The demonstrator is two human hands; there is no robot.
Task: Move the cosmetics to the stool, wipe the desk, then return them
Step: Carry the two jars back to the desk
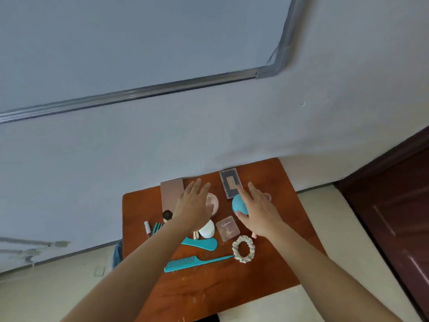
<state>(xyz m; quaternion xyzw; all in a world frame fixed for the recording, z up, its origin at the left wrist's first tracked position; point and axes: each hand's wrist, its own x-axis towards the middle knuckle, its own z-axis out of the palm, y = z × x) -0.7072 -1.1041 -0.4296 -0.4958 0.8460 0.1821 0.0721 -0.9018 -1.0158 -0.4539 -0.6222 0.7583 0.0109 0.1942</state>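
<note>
No writing can be read for certain. The clear pink case (227, 228), just left of the scrunchie (243, 248), bears a cursive line too small to make out. The dark palette (230, 183) beyond it carries a tan label, also illegible.

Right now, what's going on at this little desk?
A person reaches both open hands over a small wooden desk still covered in cosmetics. The left hand hovers above a pink powder compact; the right hand is at a round blue case. A teal comb and scrunchie lie nearer. Nothing looks lifted yet.
</note>
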